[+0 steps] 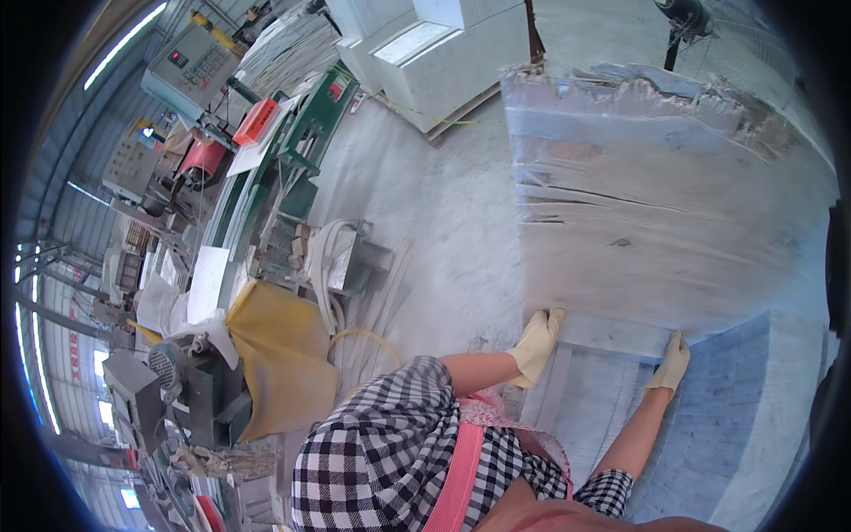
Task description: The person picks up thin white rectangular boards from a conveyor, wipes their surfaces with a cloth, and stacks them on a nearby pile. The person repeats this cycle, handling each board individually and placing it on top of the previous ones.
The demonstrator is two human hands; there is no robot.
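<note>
Both my hands wear pale cream gloves. A flat, narrow pale board (612, 337) spans the gap between them, lying along the near edge of a large worn wooden panel (638, 222). My left hand (535, 348) is closed at the board's left end, fingertips pointing away from me at the panel's near left corner. At the board's right end my right hand (671, 363) is closed too, with its fingertips pressed together. The undersides of both grips are hidden. Below the board, between my arms, lie more pale grey boards (581, 390).
Bluish-grey stacked boards (709, 426) flank my right arm. To the left stands a green machine frame (306, 124) with an orange-red box (255, 121), near a yellow sheet (279, 355) and a motor (168, 365). Large white blocks (443, 62) stand at the back; a dusty floor (434, 213) lies between.
</note>
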